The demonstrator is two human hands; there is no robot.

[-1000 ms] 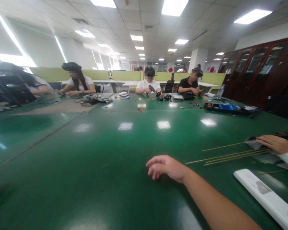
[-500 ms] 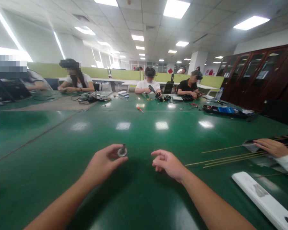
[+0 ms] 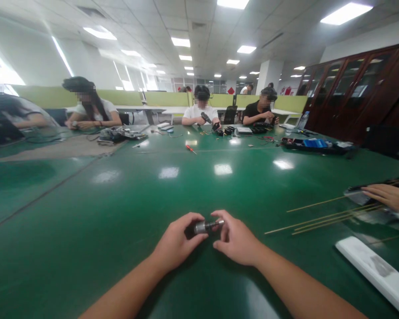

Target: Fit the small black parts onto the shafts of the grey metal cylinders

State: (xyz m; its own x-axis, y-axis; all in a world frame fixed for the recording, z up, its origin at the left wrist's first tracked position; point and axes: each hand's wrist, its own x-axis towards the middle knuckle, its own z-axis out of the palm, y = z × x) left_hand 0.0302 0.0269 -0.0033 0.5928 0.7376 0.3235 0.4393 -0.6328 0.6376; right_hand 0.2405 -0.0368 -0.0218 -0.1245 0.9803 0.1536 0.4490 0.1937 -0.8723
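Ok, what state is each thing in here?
Left hand: curled around a metal part.
Right hand: thumb and index finger apart, contact with the metal part unclear.
Metal part: held sideways, thin end toward the right hand.
Orange screwdriver: lying on the green table.
Thin rods: lying side by side.
Long white object: lying flat.
Drill: held by the person opposite.
Cabinet doors: shut.
Ceiling lights: lit.

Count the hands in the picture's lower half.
3: the left hand, holding the thick end of a metal part; the right hand, by its slender end, contact unclear; and a co-worker's hand near the thin rods, far right. More may be hidden.
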